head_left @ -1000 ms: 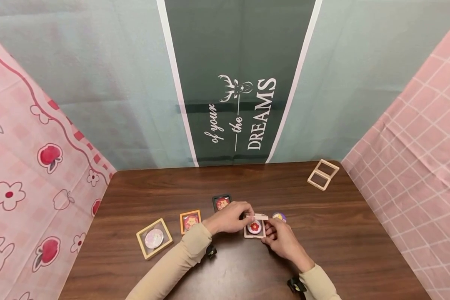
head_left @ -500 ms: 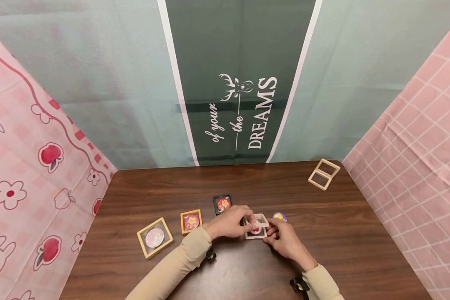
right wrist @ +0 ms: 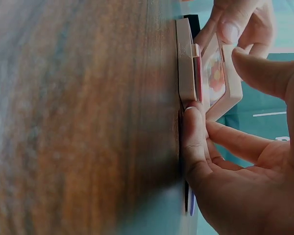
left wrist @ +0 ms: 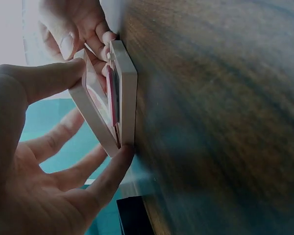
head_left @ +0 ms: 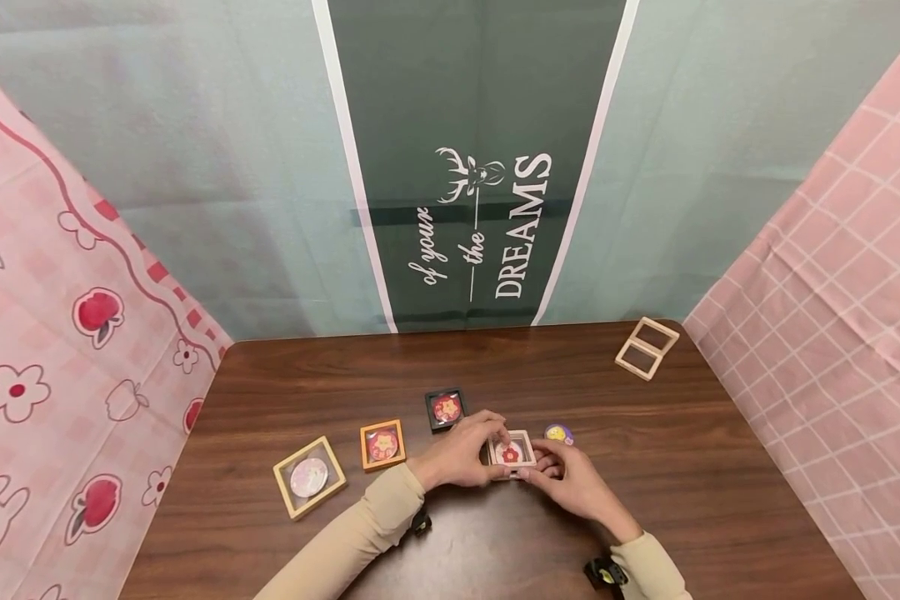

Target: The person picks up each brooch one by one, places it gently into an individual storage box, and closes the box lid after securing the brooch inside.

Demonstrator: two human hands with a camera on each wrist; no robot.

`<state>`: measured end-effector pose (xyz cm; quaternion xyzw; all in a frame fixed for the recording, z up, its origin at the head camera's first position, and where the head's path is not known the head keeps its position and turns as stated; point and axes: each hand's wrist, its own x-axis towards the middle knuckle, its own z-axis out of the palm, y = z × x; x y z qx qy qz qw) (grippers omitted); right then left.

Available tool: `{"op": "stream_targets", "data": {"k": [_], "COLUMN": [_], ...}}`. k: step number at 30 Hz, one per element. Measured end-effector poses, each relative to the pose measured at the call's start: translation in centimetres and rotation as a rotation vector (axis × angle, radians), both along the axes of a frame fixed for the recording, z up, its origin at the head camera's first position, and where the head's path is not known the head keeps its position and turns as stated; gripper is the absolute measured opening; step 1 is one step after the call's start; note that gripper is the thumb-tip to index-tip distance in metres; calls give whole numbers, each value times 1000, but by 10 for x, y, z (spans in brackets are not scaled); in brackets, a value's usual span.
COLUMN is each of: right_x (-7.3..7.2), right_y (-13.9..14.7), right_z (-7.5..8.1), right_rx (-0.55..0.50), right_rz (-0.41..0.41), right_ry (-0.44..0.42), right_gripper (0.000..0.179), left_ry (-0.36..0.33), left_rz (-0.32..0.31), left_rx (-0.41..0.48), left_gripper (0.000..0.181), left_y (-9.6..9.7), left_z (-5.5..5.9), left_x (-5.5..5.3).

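A small pale pink hinged display frame [head_left: 526, 436] sits on the table between both hands. Inside it lies a round pin badge [head_left: 510, 453] with a red flower on white. Both wrist views show its clear-windowed lid [left wrist: 94, 117] tilted partway down over the badge, the base [right wrist: 186, 63] flat on the wood. My left hand [head_left: 467, 450] grips the frame's left side, thumb on the lid's raised edge and a fingertip low by the hinge. From the right, my right hand [head_left: 573, 479] holds it, thumb on the lid's edge and a finger against the base.
A purple-and-yellow badge [head_left: 558, 433] lies just beyond my right hand. To the left are a black frame [head_left: 458, 425], an orange frame [head_left: 364, 458] and a yellow frame [head_left: 283, 492], each holding a badge. An opened pale frame [head_left: 634, 373] lies at the back right.
The lid of the pink frame has swung from nearly upright down toward me over the flower badge. Both thumbs have shifted to its near edge.
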<state>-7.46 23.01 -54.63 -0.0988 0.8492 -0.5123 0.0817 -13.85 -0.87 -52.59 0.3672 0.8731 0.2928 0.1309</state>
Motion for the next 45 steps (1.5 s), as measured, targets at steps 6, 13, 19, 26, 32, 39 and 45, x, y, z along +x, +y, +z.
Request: {"op": "stream_targets", "data": {"k": [6, 13, 19, 26, 32, 39, 45], "right_x": [-1, -1, -3, -3, -3, -5, -5], "right_y": [1, 1, 0, 0, -1, -3, -5], "right_z": [0, -1, -3, -4, -4, -5, -4], "right_rx": [42, 65, 52, 38, 21, 53, 55], "right_rz": [-22, -29, -39, -53, -88, -124, -136], "right_ry": [-10, -12, 2, -9, -27, -59, -61], "right_gripper": [48, 42, 41, 43, 44, 45, 44], "left_ry": [35, 28, 32, 39, 50, 58, 99], "left_rz": [20, 38, 44, 39, 28, 30, 17], "left_rx": [18, -8, -38, -63, -65, -77, -64], "left_gripper": [43, 64, 73, 74, 74, 75, 75], "left_y": [1, 2, 3, 4, 5, 6, 7], "left_z": [-5, -9, -8, -8, -7, -9, -11], "left_x": [0, 2, 1, -2, -3, -4, -4]}}
